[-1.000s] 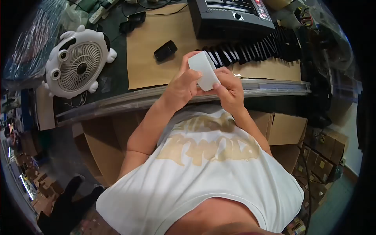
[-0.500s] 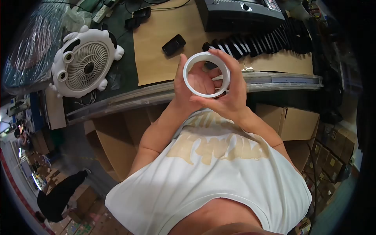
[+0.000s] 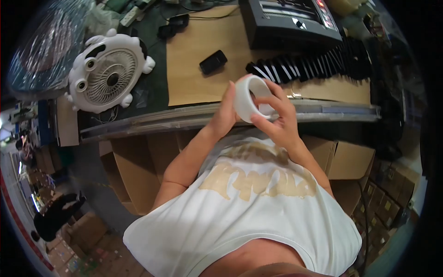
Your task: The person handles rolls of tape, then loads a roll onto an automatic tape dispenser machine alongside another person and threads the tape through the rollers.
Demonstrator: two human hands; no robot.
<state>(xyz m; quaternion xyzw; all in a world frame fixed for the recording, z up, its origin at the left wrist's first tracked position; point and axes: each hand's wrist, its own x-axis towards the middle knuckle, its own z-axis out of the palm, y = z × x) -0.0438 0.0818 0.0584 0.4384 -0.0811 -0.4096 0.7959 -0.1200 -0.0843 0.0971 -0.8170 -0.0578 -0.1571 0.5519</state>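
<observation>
Held in front of my chest is a white ring (image 3: 241, 99) with a glossy outer face, like a roll of tape; I cannot tell its exact kind. My right hand (image 3: 282, 115) grips its rim on the right, with the thumb on the near edge and some fingers reaching into the opening. On the other side my left hand (image 3: 224, 111) cups the outer face, thumb pointing up, its other fingers mostly hidden behind the ring. The ring is tilted, so its opening faces right. Beyond it on the brown cardboard sheet (image 3: 189, 69) lies a small black device (image 3: 213, 62).
A row of black pieces (image 3: 300, 67) lies behind the ring, below a dark machine (image 3: 295, 27). At left stands a white animal-shaped fan (image 3: 108, 74). Open cardboard boxes (image 3: 138, 171) sit under the bench edge (image 3: 184, 121). Another person (image 3: 55, 217) is at far left.
The ring has turned from facing me to showing its outer side, opening now to the right. My right fingers have shifted into the opening. The camera view has moved slightly.
</observation>
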